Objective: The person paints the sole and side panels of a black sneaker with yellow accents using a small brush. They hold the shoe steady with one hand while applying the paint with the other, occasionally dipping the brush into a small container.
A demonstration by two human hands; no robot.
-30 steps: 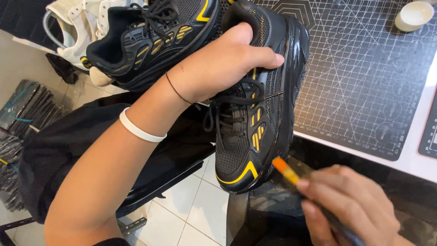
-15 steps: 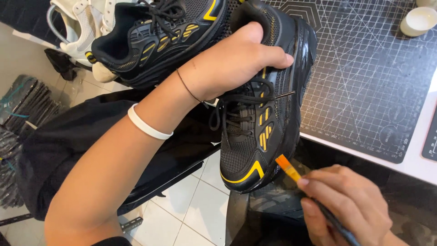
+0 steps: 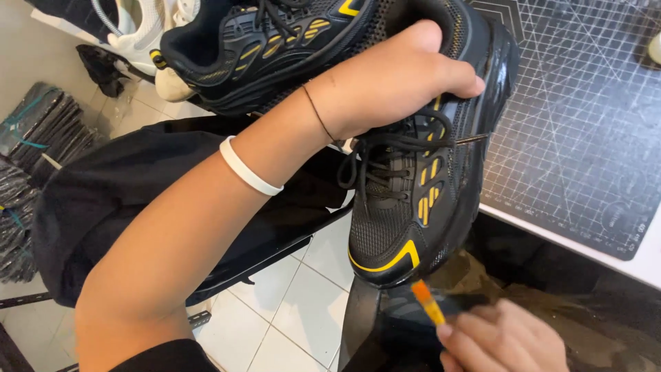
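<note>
Fingers of the right hand (image 3: 506, 337) pinch an orange-handled brush (image 3: 428, 302), its tip at the toe of a black-and-yellow sneaker (image 3: 420, 179). Left hand (image 3: 396, 79) is wrapped around that sneaker's collar, off the desk (image 3: 640, 265) edge. One matching sneaker (image 3: 265, 45) lies beyond; two in all.

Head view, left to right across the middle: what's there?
Bundled dark packets on the floor → white wristband on the left forearm → left hand gripping the black and yellow shoe → cutting mat. The right hand, low in frame, holds an orange-tipped brush at the shoe's toe.
</note>
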